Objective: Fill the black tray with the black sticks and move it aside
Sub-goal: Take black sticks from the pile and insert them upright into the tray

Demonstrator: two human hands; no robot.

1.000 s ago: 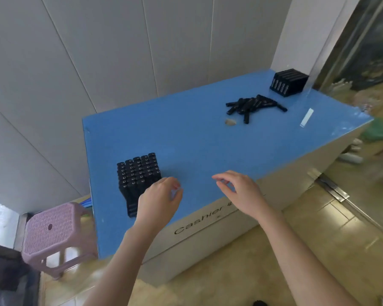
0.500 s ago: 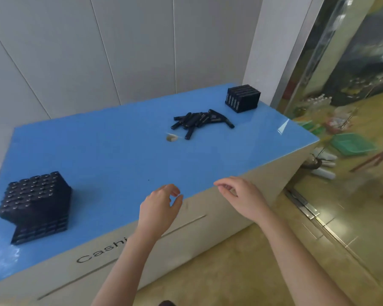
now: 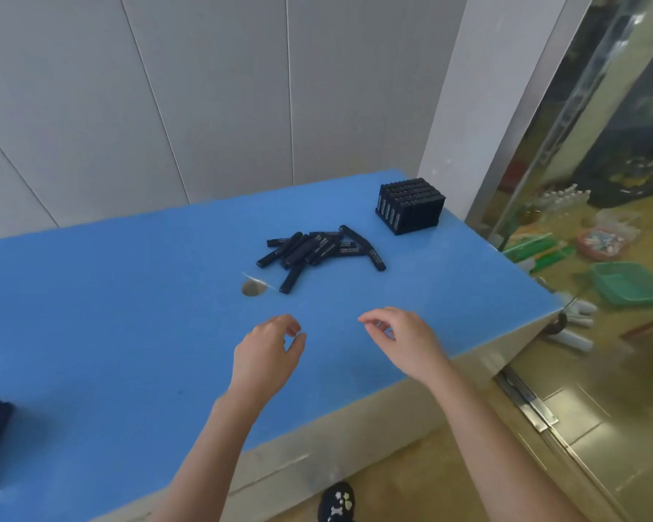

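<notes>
Your left hand [image 3: 266, 356] and right hand [image 3: 404, 340] are hovering apart, loosely curled and empty, over the smooth blue countertop [image 3: 110, 295]; slim black sticks [image 3: 317, 248] are lying heaped near the ribbed black tray block [image 3: 411, 205].

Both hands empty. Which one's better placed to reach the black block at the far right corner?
Right, likely: the right hand hovers on the black block's side; the left hand is farther, with the loose sticks between.
</notes>
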